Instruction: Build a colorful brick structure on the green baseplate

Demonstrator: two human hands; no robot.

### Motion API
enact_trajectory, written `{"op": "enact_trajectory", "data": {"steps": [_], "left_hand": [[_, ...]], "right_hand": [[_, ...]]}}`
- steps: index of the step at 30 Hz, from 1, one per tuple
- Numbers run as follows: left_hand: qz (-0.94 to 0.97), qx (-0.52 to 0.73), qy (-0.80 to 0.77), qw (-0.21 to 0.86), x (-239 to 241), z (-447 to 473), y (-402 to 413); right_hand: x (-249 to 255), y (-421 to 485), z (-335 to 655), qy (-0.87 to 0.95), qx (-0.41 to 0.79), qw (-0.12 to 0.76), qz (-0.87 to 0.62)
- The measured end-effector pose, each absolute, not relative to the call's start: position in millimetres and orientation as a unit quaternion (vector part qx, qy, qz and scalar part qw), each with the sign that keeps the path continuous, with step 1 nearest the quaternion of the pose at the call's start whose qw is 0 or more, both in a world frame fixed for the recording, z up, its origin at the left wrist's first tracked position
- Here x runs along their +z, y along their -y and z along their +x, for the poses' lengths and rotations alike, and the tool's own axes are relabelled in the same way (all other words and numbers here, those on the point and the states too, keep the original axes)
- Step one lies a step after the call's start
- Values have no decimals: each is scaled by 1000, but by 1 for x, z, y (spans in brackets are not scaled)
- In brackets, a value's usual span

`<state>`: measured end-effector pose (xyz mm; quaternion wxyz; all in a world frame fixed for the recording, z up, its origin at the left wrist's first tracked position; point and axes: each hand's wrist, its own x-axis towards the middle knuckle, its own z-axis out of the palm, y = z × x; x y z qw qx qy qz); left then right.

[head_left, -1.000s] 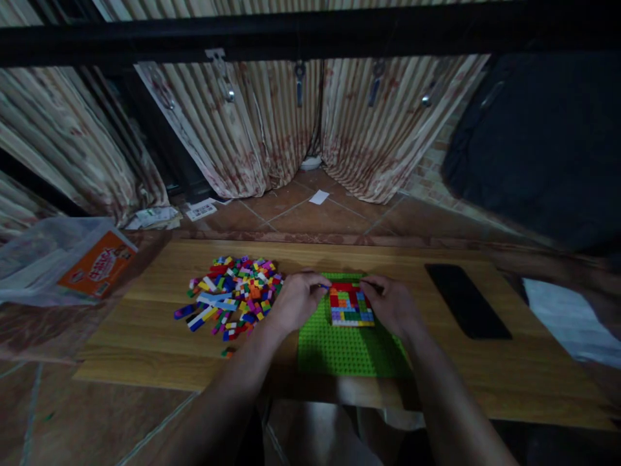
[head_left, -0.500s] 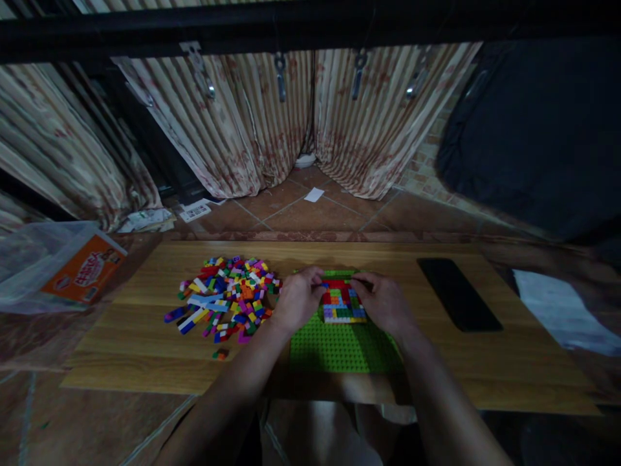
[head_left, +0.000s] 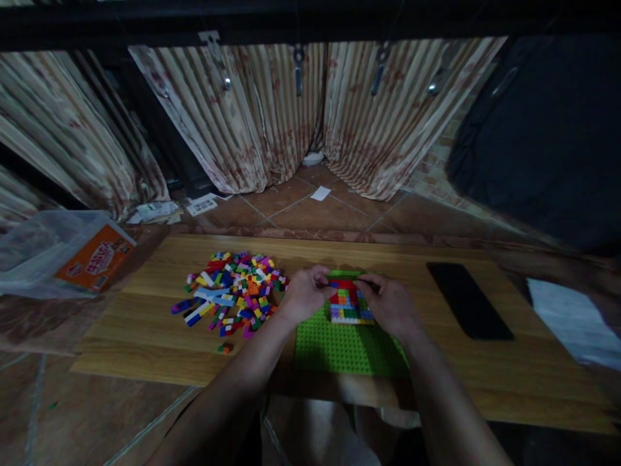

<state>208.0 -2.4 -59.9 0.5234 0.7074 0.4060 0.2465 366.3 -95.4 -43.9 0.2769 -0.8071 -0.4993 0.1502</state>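
Observation:
A green studded baseplate (head_left: 347, 346) lies on a wooden board (head_left: 145, 336). A flat patch of small coloured bricks (head_left: 350, 307) is built on its far half. My left hand (head_left: 305, 294) and my right hand (head_left: 388, 304) curl in from either side. Their fingertips meet in a pinch at the far edge of the brick patch, over the red bricks. Whatever is between the fingertips is too small to name. A heap of loose coloured bricks (head_left: 233, 291) lies just left of my left hand.
A black phone (head_left: 468, 301) lies on the board to the right. One stray brick (head_left: 225, 348) sits near the board's front edge. A clear plastic bag with an orange card (head_left: 92, 259) rests at the left. Striped curtains hang behind, and white cloth (head_left: 572, 317) lies at the far right.
Both hands have drawn closer together, fingertips now meeting over the far edge of the brick patch. The view shifted slightly.

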Motion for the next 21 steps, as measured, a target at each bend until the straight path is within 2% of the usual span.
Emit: {"op": "enact_trajectory", "data": {"steps": [9,16,21], "left_hand": [[728,246,-424,479,-61,212,1],[697,241,-442,511,-57,217,4],[704,223,-458,495,-48,218,7]], "right_hand": [[-46,95,367,513,135,275,-802],[-47,93,365,505,141,284,-803],[-49,93,367,499,160,304,-796]]}}
